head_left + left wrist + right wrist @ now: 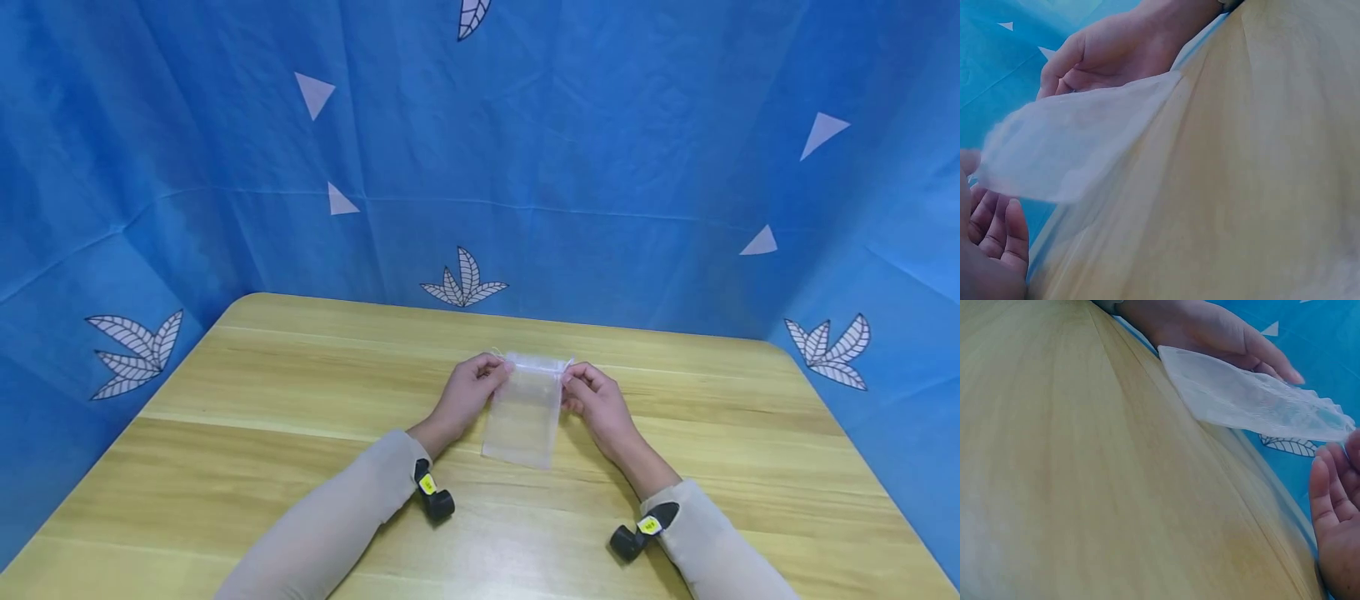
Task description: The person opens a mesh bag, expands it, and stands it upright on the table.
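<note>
A sheer white drawstring pouch (521, 421) hangs between my two hands over the table, its gathered top away from me and its flat bottom toward me. My left hand (471, 390) pinches the upper left corner between thumb and fingers. At the upper right corner, my right hand (598, 404) pinches the edge. Thin cord loops stick out at both top corners. In the left wrist view the pouch (1079, 144) looks flat, with nothing showing inside. The right wrist view shows the pouch (1241, 397) slanting up from near the tabletop to my fingers.
The wood-grain table (300, 375) has rounded far corners. A blue curtain (562, 150) with white leaf and triangle prints stands behind it and along both sides. Black wrist cameras are strapped over both beige sleeves (352, 500).
</note>
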A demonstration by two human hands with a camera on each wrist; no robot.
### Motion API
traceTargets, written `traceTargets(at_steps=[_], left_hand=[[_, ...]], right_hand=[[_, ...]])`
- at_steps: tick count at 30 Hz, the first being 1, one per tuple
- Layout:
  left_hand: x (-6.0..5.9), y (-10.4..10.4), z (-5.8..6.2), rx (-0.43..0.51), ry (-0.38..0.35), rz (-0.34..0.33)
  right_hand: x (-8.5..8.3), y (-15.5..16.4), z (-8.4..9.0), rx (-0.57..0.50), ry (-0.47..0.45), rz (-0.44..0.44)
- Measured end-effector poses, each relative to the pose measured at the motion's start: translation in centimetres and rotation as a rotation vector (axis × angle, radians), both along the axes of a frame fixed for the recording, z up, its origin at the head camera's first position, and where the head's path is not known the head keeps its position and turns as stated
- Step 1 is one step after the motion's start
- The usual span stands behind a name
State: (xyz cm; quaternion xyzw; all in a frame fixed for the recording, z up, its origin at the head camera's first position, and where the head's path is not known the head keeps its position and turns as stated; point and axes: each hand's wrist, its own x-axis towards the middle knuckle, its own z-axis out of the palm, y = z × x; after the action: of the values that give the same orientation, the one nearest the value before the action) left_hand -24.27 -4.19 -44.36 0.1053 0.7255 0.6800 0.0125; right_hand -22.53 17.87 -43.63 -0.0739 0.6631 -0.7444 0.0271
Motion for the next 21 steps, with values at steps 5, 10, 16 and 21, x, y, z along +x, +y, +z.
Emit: traceTargets(at_steps=[5, 10, 16, 21], left_hand=[[-0.19, 0.08, -0.28, -0.018, 0.0, 0.011], [-0.15, 0.06, -0.39, -0.028, 0.015, 0.005], [0.04, 0.08, -0.18, -0.042, 0.024, 0.002], [-0.02, 0.15, -0.14, -0.044, 0.021, -0.006]], right_hand=[[-0.06, 0.09, -0.16, 0.017, 0.004, 0.02], [-0.07, 0.01, -0.23, 0.036, 0.01, 0.025], [-0.14, 0.02, -0.38, 0.097, 0.035, 0.012], [-0.22, 0.15, -0.41, 0.119, 0.037, 0.004]])
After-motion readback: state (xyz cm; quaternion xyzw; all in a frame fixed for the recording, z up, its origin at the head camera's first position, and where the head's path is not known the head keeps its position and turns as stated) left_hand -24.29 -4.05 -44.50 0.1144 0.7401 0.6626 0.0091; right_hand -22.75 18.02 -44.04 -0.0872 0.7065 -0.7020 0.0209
